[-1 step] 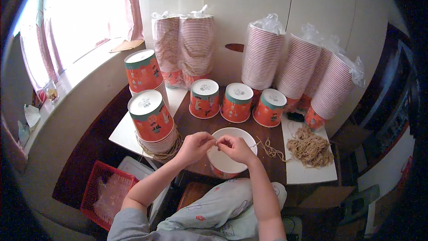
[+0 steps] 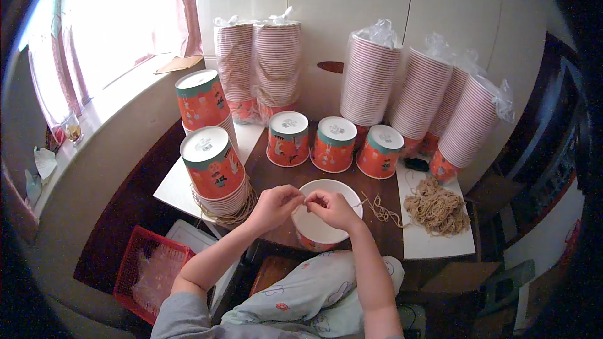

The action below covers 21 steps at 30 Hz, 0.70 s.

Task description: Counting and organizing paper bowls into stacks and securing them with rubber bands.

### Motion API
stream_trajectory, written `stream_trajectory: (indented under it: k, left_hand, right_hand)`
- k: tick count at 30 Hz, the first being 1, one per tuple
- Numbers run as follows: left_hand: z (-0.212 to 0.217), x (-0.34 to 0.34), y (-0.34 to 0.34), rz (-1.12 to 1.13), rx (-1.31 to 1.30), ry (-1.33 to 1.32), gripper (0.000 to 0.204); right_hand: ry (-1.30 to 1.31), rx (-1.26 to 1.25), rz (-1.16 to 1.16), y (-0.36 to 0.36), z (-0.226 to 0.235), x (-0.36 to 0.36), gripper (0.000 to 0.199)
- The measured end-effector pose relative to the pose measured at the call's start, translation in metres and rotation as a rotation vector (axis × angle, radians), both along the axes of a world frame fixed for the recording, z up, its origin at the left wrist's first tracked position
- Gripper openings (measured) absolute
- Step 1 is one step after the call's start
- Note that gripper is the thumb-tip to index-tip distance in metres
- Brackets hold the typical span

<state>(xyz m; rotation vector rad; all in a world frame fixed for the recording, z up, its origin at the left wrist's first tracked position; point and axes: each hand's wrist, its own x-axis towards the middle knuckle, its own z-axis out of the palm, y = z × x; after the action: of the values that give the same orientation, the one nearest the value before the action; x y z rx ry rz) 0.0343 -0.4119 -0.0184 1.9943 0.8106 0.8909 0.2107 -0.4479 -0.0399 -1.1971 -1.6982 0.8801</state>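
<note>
My left hand (image 2: 279, 204) and my right hand (image 2: 329, 208) meet over an open paper bucket (image 2: 344, 186), white inside. Both are closed in a pinch, fingertips nearly touching. They appear to share a thin tan cord (image 2: 384, 211), which trails over the bucket's right rim onto the brown table; between the fingertips it is barely visible. A tangled heap of cord (image 2: 436, 208) lies to the right on a white board. Left of my hands, an upside-down orange-and-green paper bucket (image 2: 215, 166) tops a nested stack, with loops of cord (image 2: 239, 212) around its base.
Upturned orange buckets (image 2: 335, 144) stand in a row beyond my hands. Another upturned stack (image 2: 202, 102) is behind the left one. Tall bagged stacks of buckets (image 2: 370, 81) line the wall. A red plastic basket (image 2: 133, 263) holding clear plastic sits low at the left.
</note>
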Motion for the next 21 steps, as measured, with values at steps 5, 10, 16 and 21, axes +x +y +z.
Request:
stream_trajectory:
  k: [5,10,16,21]
  left_hand:
    - [0.002,0.001,0.001,-0.005,0.020,-0.037,0.014]
    - [0.001,0.000,0.004,-0.035,-0.003,-0.099,0.015]
    - [0.002,-0.002,0.007,-0.122,-0.130,-0.140,0.015]
    - [0.004,-0.001,0.007,-0.150,-0.177,-0.181,0.019]
  right_hand:
    - [0.034,-0.011,0.001,0.001,-0.002,0.000,0.013]
    - [0.055,-0.025,0.010,0.000,0.001,-0.001,0.013]
    - [0.080,-0.088,0.040,-0.002,0.006,-0.001,0.010]
    - [0.104,-0.092,0.051,-0.004,0.009,-0.002,0.010]
